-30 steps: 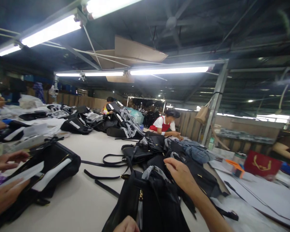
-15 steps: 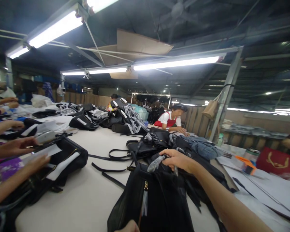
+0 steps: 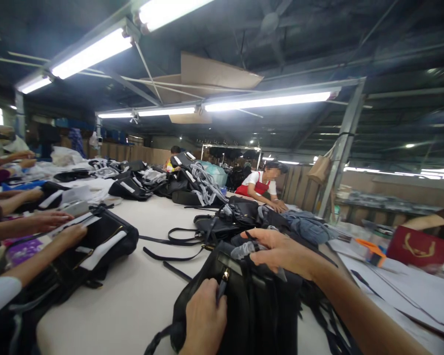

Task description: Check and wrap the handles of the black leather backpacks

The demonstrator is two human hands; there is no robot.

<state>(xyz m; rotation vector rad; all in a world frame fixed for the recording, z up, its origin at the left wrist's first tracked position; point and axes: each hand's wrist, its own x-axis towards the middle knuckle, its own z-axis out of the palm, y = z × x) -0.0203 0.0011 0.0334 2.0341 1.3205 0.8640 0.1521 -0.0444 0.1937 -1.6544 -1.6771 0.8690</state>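
Note:
A black backpack-like bag (image 3: 257, 315) stands on the table right in front of me, its top toward the far side. My left hand (image 3: 205, 313) pinches the zipper pull (image 3: 222, 286) on its front, just under the gold slider. At the bag's top, my right hand (image 3: 281, 249) is closed around a handle (image 3: 242, 250) wrapped in clear plastic. Part of that handle is hidden by my fingers. A black strap (image 3: 159, 340) trails from the bag's lower left side.
More black bags (image 3: 237, 212) with loose straps lie just beyond. On the left, a co-worker's hands (image 3: 72, 235) rest on another black bag (image 3: 114, 236) with white strips. A person in a red apron (image 3: 257, 185) leans over the table's far side. Papers (image 3: 410, 291) lie at right.
My left hand has come up from the bottom edge onto the zipper pull. My right hand stays at the plastic-wrapped handle, its fingers shifted. The co-worker's hands at left have moved slightly right.

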